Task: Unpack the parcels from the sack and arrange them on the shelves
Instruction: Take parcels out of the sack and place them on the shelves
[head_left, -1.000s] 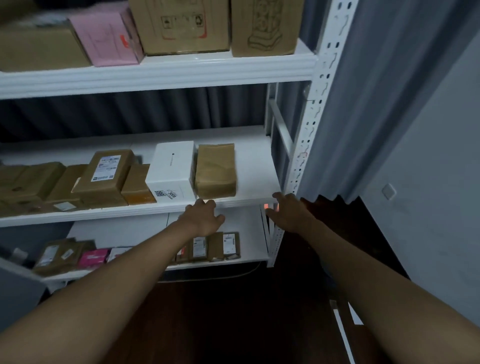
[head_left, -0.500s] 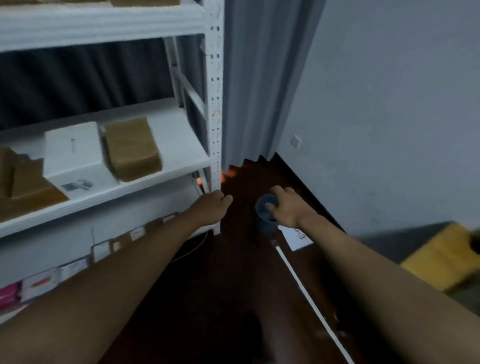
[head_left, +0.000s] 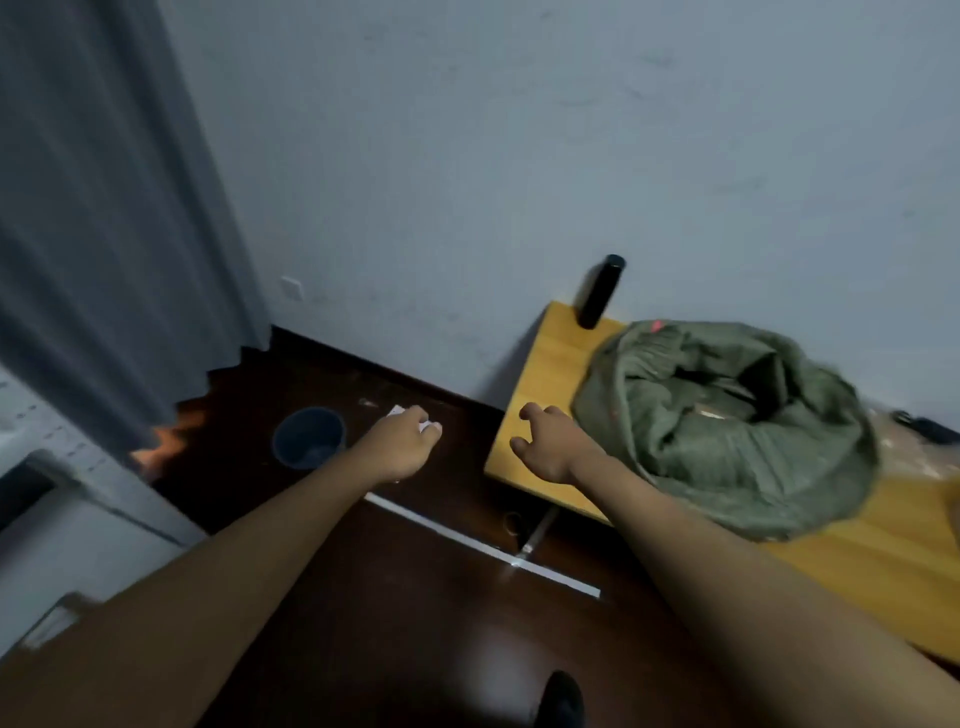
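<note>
With both the right hand (head_left: 545, 447) and left hand (head_left: 402, 441) loosely curled and empty, the crumpled olive-green fabric sack (head_left: 727, 421) beside the right hand may slide off the yellow wooden table (head_left: 540, 364) if tugged.

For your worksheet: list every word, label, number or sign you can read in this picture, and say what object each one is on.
None can be read.
The sack bears a small pink mark near its rim, too blurred to read.
The white paper on the floor, partly hidden behind the left hand, shows no legible writing.
The bottle, the bucket and the table show no text.
</note>
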